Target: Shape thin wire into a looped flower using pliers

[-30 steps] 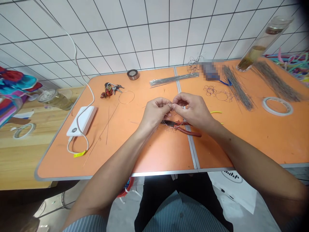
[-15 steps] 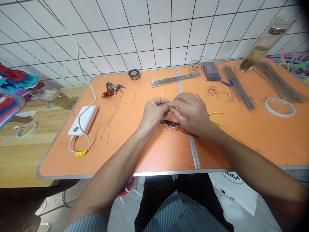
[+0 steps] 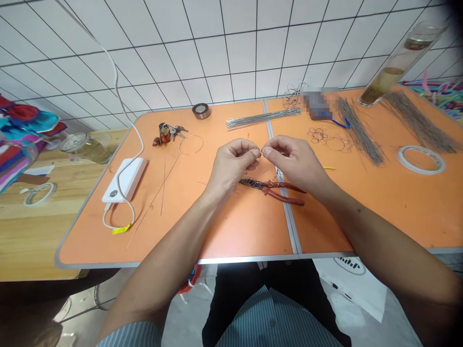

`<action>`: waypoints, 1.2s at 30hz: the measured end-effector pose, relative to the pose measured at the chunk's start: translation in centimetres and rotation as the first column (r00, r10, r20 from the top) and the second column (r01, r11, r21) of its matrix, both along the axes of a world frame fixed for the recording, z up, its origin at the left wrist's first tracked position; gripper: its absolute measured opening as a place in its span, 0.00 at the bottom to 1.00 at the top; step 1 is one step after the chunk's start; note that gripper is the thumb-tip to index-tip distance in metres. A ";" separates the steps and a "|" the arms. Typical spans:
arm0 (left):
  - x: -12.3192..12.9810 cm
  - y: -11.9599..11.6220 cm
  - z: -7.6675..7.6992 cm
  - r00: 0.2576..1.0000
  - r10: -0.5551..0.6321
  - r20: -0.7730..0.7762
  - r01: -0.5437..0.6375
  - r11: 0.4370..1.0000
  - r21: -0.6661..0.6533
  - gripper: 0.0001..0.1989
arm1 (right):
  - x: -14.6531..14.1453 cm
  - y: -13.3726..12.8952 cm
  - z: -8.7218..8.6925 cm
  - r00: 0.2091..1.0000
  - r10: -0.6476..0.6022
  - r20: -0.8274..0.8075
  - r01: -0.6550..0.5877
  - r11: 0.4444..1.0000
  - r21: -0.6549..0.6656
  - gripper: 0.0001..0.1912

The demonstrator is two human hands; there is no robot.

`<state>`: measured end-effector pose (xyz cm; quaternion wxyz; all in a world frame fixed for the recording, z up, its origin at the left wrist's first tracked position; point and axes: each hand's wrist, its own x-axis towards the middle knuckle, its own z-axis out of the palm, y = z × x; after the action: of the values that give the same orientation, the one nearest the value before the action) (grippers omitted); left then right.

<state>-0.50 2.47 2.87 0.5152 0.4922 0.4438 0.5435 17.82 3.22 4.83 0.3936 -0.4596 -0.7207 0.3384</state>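
My left hand (image 3: 237,161) is closed in a pinch on thin wire over the middle of the orange table (image 3: 231,236). Close beside it on the right, my right hand (image 3: 292,161) also pinches, its thumb and forefinger meeting at the same fine wire, which is mostly hidden by the fingers. Below both hands lie pliers with red handles (image 3: 285,196), jaws pointing left, with thin wire loops around them. Part of a yellow handle (image 3: 329,168) shows past my right hand.
Wire bundles (image 3: 263,118) lie at the back and right. Keys (image 3: 170,133), a tape roll (image 3: 201,111), a white power bank (image 3: 125,180) with a cable, and a wire ring (image 3: 191,145) lie left. A white ring (image 3: 421,160) and a tilted glass (image 3: 392,72) are right.
My right hand has shifted right and opened a small gap from my left hand. The red plier handles now show more, while the yellow handles are mostly covered.
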 end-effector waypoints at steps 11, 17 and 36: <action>0.1 0.0 0.1 1.000 0.002 0.014 -0.001 1.000 -0.005 0.08 | 0.1 0.4 -0.1 0.996 0.074 -0.048 -0.082 0.977 -0.196 0.09; 0.1 -0.1 -0.1 1.000 -0.012 -0.003 0.011 1.000 -0.016 0.07 | 0.2 0.5 -0.6 0.995 0.060 -0.086 -0.080 0.961 -0.265 0.06; 0.3 -0.4 0.5 0.996 0.015 -0.086 -0.020 0.998 -0.062 0.06 | -0.4 0.6 -1.0 0.997 0.028 -0.073 -0.047 0.962 -0.269 0.04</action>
<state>-0.19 2.08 3.35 0.5063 0.4944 0.4866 0.5123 17.45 3.78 3.87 0.3452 -0.4833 -0.6624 0.4565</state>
